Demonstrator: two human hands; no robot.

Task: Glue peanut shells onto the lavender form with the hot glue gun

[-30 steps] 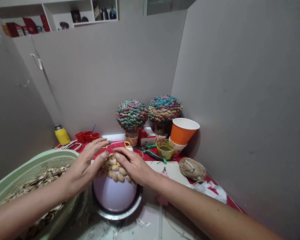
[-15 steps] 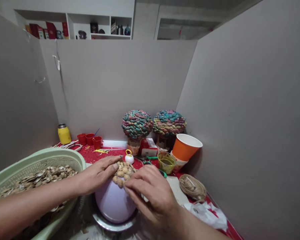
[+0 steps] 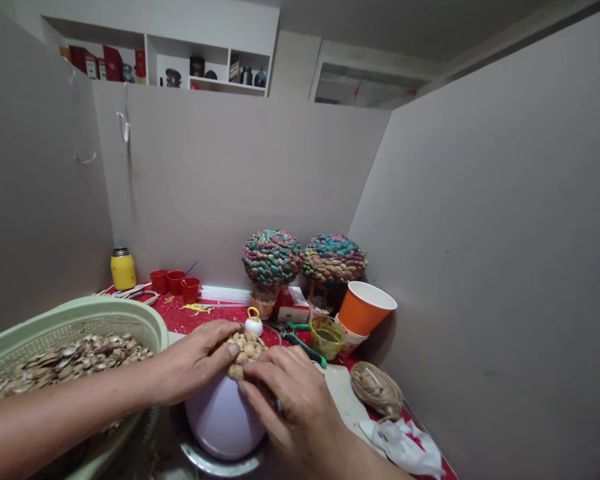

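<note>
Lilac ball [image 3: 225,417] sits low in a metal bowl [image 3: 220,465], front and centre between both forearms; the bowl likely acts as a cradle so the round form can't roll. Left hand [image 3: 195,363] is spread almost flat, fingers extended, thumb tip on the peanut shells [image 3: 241,349] at the crown. It grips nothing, reads as a steadying hand on the ball's upper left side. Right hand [image 3: 293,393] is half curled, fingertips bent in against the near right edge of the shell patch, probably to press there; can't tell if anything is pinched, the fingers block the view. Green basket [image 3: 157,320] with loose shell pieces [image 3: 93,353] is just beside the left forearm, which puts stock within easy reach, I'd guess. Pliers [image 3: 307,350] and twine [image 3: 377,388] lie off to the right, out of the hands' way. Two multicoloured trees [image 3: 273,257] stand at the back wall, maybe as reference. Ball look: smooth, faintly glossy, plain lilac on the lower part; tan, bumpy shells packed close together on top, no paint visible on them. Patch's right edge is hidden under the right hand, ball's underside hidden in the bowl.
</note>
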